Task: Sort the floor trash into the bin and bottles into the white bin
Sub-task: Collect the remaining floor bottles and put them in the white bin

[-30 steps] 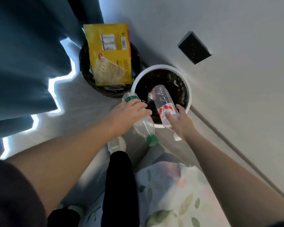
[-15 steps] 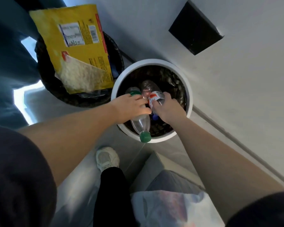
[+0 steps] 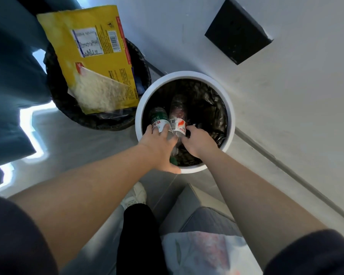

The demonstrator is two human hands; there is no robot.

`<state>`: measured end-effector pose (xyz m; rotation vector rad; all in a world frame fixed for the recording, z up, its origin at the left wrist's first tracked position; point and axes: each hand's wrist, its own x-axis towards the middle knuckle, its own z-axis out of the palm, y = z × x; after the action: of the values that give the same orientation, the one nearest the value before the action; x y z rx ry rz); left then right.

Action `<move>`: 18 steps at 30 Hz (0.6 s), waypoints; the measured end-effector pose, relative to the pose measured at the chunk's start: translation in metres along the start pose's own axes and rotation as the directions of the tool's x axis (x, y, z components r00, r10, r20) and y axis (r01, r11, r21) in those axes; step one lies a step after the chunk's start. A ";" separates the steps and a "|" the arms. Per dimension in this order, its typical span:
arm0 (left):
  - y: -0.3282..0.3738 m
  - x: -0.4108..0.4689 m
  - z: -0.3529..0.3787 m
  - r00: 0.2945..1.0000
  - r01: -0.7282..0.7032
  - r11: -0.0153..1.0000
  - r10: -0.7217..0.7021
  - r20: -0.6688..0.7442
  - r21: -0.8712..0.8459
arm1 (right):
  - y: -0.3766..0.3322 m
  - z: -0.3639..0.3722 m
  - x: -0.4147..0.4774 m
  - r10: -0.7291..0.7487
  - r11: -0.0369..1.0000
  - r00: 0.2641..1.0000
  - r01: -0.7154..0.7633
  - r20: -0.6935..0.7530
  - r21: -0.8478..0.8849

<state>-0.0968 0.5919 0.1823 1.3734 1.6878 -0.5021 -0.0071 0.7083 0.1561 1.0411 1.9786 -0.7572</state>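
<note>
The white bin (image 3: 147,100) with a black liner stands on the floor by the wall. Both my hands reach into its mouth. My left hand (image 3: 159,147) grips a clear bottle with a green label (image 3: 158,119), its green cap showing under my palm. My right hand (image 3: 199,141) holds a clear bottle with a red and white label (image 3: 178,121), pointing down into the bin. Left of it stands a dark bin (image 3: 68,110) with a large yellow food bag (image 3: 91,56) sticking out.
A grey-white wall with a black square panel (image 3: 237,30) runs along the right. A teal curtain (image 3: 10,80) hangs at the left. My shoe (image 3: 135,195) and dark trouser leg are below the bin, beside a grey box with a patterned plastic bag (image 3: 205,253).
Both hands have pushed the two bottles from above the rim down into the white bin. The view has moved closer over the bins.
</note>
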 end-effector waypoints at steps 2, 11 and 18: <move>0.005 0.003 0.001 0.999 0.047 0.998 -0.047 -0.018 0.037 | 0.003 0.002 -0.002 -0.010 1.000 1.000 0.010 -0.001 -0.009; 0.003 0.011 0.011 0.991 0.126 0.990 -0.123 -0.058 0.061 | 0.021 0.011 -0.017 -0.025 0.999 1.000 0.025 -0.015 -0.047; 0.003 0.005 0.017 0.985 0.151 0.988 -0.146 -0.095 0.044 | 0.018 0.010 -0.024 -0.075 0.983 0.997 0.068 -0.035 -0.168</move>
<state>-0.0872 0.5827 0.1703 1.3301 1.8731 -0.5785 0.0213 0.6994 0.1683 0.8975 2.0850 -0.6002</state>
